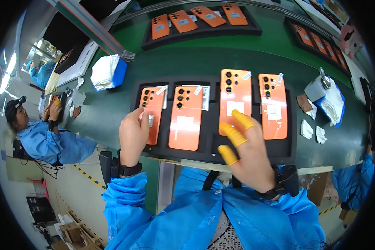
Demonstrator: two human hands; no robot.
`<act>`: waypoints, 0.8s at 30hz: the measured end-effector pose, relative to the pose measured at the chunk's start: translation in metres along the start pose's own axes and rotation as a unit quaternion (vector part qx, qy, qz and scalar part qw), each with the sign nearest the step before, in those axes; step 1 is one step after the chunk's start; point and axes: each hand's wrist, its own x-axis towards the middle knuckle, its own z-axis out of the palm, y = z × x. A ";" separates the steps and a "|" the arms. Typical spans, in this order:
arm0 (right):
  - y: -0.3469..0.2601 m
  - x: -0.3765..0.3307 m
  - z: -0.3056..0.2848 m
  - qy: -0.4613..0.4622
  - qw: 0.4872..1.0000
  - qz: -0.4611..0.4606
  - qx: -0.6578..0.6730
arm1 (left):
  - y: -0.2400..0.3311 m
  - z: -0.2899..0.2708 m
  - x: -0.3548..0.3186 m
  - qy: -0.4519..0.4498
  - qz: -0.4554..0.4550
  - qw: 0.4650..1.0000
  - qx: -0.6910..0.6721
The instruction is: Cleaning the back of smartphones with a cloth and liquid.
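my left hand (133,135) rests on the leftmost orange phone (151,113) in the black tray (287,125) in front of me. my left fingers (138,113) are curled loosely, the tips touching the phone's back about halfway down its left edge; they press on it rather than grip it. the phone lies flat in its slot, back up, under and just ahead of those fingers. its long axis runs away from me, leaning a little to the right, with the camera cluster at the far end and the near end hidden under my palm.

my right hand (250,154) is spread open and holds nothing. three of its fingers (242,120) wear yellow finger cots. the tips lie over the lower part of the third orange phone (236,98), touching or just above it; i cannot tell which. that phone also lies back up, long axis pointing away from me, cameras at the far end, a white label just beyond my fingertips.

between my two hands lies the second orange phone (186,118), and just right of my right fingers the fourth orange phone (273,105), both set the same way. the tray sits on the green bench (187,62). further out from my fingers stands another tray of phones (201,21), and to the right a stack of white wipes (331,104).
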 end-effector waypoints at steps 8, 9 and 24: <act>-0.007 0.020 0.074 -0.048 0.984 -0.007 -0.174 | -0.015 -0.003 0.003 -0.104 -0.056 0.985 0.125; -0.008 0.022 0.078 -0.049 0.986 -0.001 -0.161 | -0.018 -0.001 0.010 -0.117 -0.067 0.984 0.115; -0.031 0.045 0.103 0.076 0.995 -0.065 0.008 | -0.008 -0.013 0.019 -0.164 -0.108 0.956 -0.218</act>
